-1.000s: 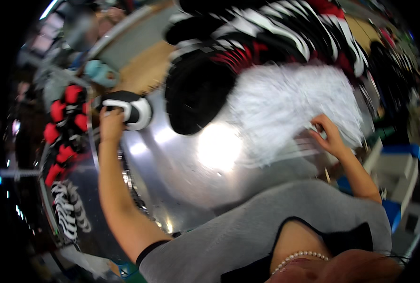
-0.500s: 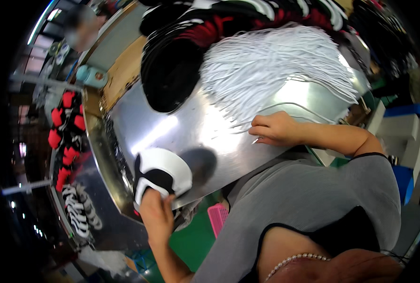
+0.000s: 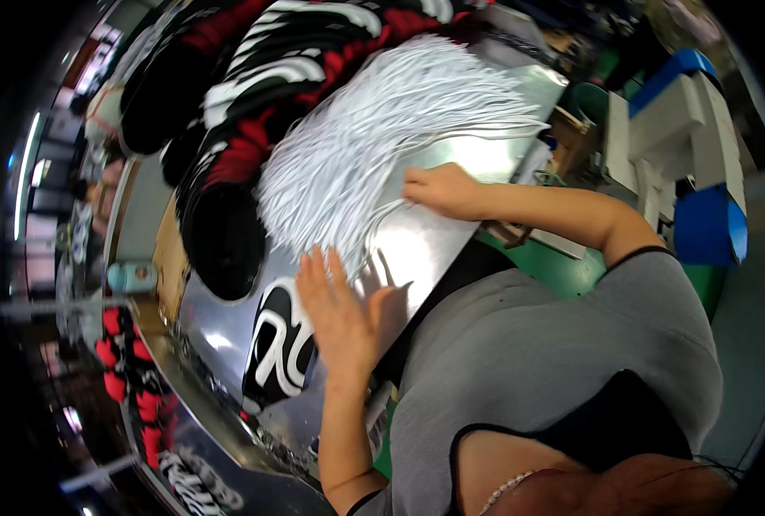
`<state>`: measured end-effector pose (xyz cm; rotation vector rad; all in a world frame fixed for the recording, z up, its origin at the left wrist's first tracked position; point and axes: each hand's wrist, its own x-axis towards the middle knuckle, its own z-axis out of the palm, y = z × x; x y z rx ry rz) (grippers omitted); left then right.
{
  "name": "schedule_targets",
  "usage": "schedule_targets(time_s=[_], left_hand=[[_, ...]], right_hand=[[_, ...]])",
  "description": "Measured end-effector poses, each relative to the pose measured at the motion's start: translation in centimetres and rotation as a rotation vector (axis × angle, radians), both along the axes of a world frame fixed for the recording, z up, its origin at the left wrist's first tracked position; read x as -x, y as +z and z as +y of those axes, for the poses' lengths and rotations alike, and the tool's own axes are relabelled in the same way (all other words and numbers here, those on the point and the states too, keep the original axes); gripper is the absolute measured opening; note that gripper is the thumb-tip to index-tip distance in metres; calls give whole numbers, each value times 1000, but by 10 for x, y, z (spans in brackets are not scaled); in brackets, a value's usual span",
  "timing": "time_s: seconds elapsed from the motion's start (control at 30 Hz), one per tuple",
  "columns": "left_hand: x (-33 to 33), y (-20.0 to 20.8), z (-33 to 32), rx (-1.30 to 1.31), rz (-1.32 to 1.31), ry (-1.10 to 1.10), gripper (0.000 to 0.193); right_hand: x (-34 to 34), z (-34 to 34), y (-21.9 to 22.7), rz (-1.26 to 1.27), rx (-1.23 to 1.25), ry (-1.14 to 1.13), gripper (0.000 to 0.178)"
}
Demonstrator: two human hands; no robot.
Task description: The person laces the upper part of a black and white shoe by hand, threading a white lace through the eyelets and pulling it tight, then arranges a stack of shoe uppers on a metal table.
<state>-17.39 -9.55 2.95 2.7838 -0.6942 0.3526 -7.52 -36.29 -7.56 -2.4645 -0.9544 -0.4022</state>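
My left hand [image 3: 341,320] is open, fingers spread flat, over the near end of the fanned bundle of white laces [image 3: 382,129]. Just left of that hand a black-and-white piece that looks like a shoe upper [image 3: 281,346] lies on the shiny metal table [image 3: 202,322], its white bands facing up. My right hand [image 3: 444,191] is closed in a pinch at the bundle's near right side. A white lace [image 3: 387,209] curves up to its fingertips; the fingers partly hide the grip.
Stacked black, red and white pieces [image 3: 249,129] crowd the far left beyond the laces. A light blue container [image 3: 133,277] stands at the left ledge. Red-and-black pieces [image 3: 146,404] line a lower surface. A white-and-blue machine [image 3: 688,163] stands at the right.
My left hand has let go of the black-and-white upper and moved right to the laces, opening out. My right hand remains closed beside the bundle. The whole view has turned.
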Motion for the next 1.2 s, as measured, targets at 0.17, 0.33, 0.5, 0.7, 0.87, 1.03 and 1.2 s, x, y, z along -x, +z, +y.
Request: schedule_targets(time_s=[0.17, 0.33, 0.5, 0.7, 0.87, 1.03, 1.2], left_hand=[[-89, -84, -18, -116, -43, -101, 76], [-140, -87, 12, -250, 19, -72, 55], [-144, -80, 21, -252, 34, -84, 51], [-176, -81, 40, -263, -26, 1, 49], [-158, -71, 41, -311, -67, 27, 52], [-111, -50, 39, -160, -10, 27, 45], [-60, -26, 68, 139, -144, 58, 25]], right_hand=[[-20, -4, 17, -68, 33, 224, 21], [-41, -102, 40, -45, 207, 315, 26], [-84, -165, 53, -115, 390, 198, 22], [-172, -153, 57, -211, 335, 41, 21], [-182, -138, 43, -62, 273, -89, 25], [-131, -151, 73, 183, 44, -157, 26], [-101, -97, 84, 169, -241, -167, 17]])
